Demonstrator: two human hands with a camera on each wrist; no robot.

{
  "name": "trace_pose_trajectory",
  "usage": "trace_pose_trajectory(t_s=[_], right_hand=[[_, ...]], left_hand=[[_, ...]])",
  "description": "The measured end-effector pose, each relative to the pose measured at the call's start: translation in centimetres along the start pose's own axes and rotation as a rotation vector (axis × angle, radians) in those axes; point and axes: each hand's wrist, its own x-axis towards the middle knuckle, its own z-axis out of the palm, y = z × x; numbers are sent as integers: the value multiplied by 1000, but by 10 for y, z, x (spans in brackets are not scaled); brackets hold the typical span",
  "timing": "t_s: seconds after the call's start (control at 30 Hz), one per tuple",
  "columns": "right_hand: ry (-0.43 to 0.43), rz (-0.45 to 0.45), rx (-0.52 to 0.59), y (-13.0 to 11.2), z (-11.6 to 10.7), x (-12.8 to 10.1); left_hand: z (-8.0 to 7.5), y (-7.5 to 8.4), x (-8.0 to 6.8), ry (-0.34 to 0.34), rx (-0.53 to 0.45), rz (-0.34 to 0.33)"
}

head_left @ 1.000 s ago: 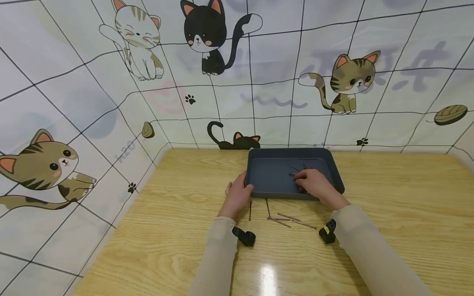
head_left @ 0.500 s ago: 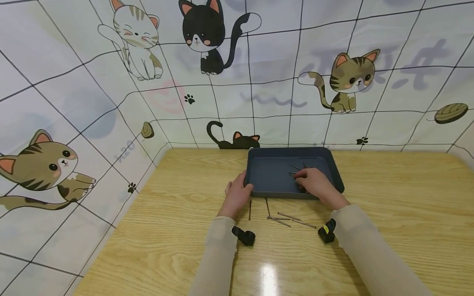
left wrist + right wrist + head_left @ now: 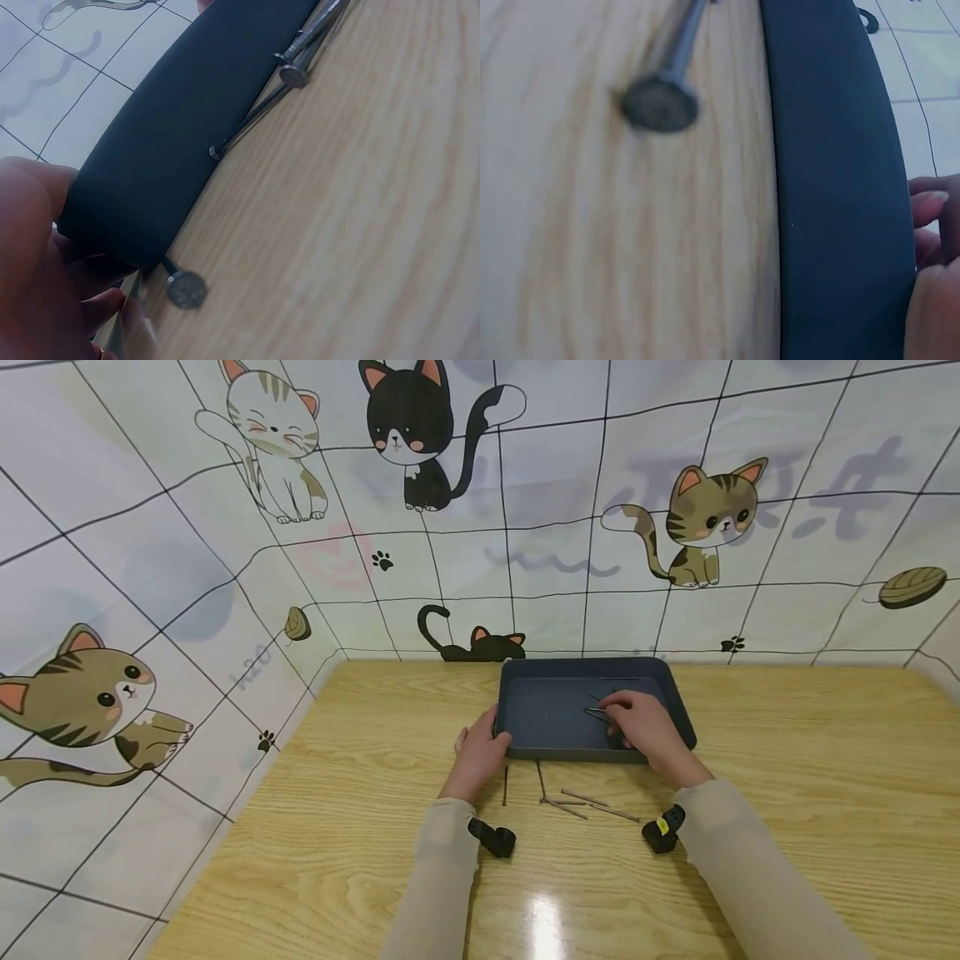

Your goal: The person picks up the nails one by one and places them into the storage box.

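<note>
A shallow dark blue-grey tray (image 3: pixel 547 714) sits at the back of the table. My left hand (image 3: pixel 480 753) grips its left front corner, thumb at the rim and fingers around the outer side; the left wrist view shows this hand (image 3: pixel 37 255) at the tray's end. Reaching over the front wall, my right hand (image 3: pixel 643 725) has bent fingers down among thin metal nails (image 3: pixel 596 713) inside. The tray wall (image 3: pixel 840 187) hides most of those fingertips in the right wrist view, and I cannot tell whether they pinch a nail.
Several long nails (image 3: pixel 573 803) lie loose on the wooden table (image 3: pixel 360 860) in front of the tray. One lone nail (image 3: pixel 505 787) points toward me near my left wrist. Behind the tray rises a wall covering (image 3: pixel 555 568) printed with cats.
My right hand has lifted and shifted slightly within the tray, showing more of the nails by its fingertips. The left hand keeps its hold on the tray corner.
</note>
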Motion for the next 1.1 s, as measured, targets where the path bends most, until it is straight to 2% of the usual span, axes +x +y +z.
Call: trace_pose_trajectory(t_s=[0.17, 0.4, 0.77, 1.1], right_hand=[[2, -26, 91, 0, -3, -2], [16, -63, 147, 0, -4, -4], [8, -108, 205, 3, -6, -5], [-29, -150, 214, 6, -9, -7]], left_hand=[[-1, 1, -1, -6, -15, 9], [-2, 2, -3, -11, -44, 5], [-2, 1, -2, -5, -24, 10], [-2, 1, -1, -9, -27, 24]])
